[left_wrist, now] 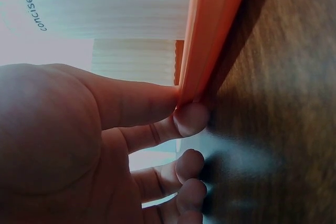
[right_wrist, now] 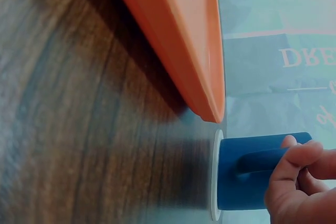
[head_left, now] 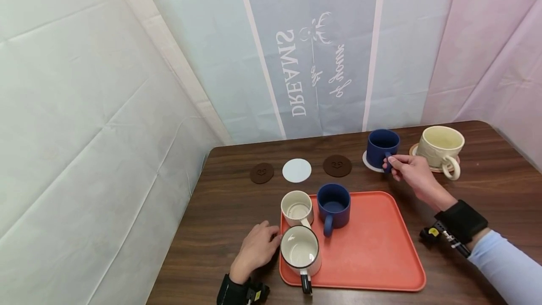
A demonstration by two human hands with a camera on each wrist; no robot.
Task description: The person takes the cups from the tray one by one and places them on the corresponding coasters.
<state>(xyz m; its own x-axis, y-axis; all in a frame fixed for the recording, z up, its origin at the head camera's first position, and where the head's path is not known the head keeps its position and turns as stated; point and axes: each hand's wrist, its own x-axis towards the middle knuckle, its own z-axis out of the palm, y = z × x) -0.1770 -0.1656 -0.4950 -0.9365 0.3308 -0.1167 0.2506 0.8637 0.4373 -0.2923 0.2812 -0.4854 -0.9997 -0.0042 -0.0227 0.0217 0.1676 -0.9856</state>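
My right hand (head_left: 412,173) pinches the handle of a dark blue mug (right_wrist: 247,182) that stands upright on a white round coaster (head_left: 368,164) at the back right. At the left edge of the orange tray (head_left: 372,248), my left hand (head_left: 259,246) has thumb and index finger pinching the rim, as the left wrist view shows; its other fingertips rest by the table. On the tray's left part stand a second blue mug (head_left: 334,206), a small cream mug (head_left: 292,201) and a white mug (head_left: 299,246) with a black rim and black handle.
A large pale yellow mug (head_left: 440,147) stands on a coaster right of my right hand. Left along the back lie a dark brown coaster (head_left: 261,173), a white coaster (head_left: 296,171) and another brown coaster (head_left: 337,166) on the wooden table (head_left: 203,229). Fabric sheets (head_left: 262,60) hang behind.
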